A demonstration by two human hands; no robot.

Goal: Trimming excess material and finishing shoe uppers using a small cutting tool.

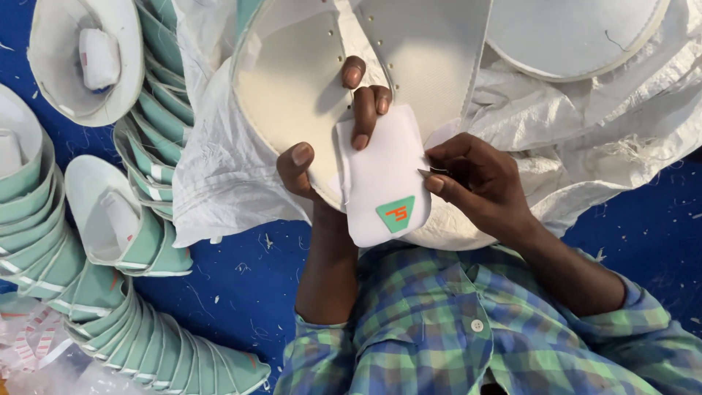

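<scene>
A blue floor (241,285) fills the lower and left parts of the view, strewn with thread scraps. On it, at the left, lie long nested rows of mint-green and white shoe uppers (110,322), running from the top edge down to the bottom. A white woven sack (585,124) spreads over the person's lap, filling the middle and right. On the sack rests a white shoe upper (292,88), its open collar facing the camera, and over its near edge lies the white padded tongue (384,179) with a green and orange label.

The left hand (333,132) comes up from below, forearm upright, thumb under the upper's rim and fingers (363,110) curled down over it, pinning the tongue's top against the upper. The right hand (475,179) reaches in from the right, thumb and forefinger pinched shut at the tongue's right edge; a thin dark point shows between them, too small to identify. Open floor lies only between the rows and the person's left sleeve.
</scene>
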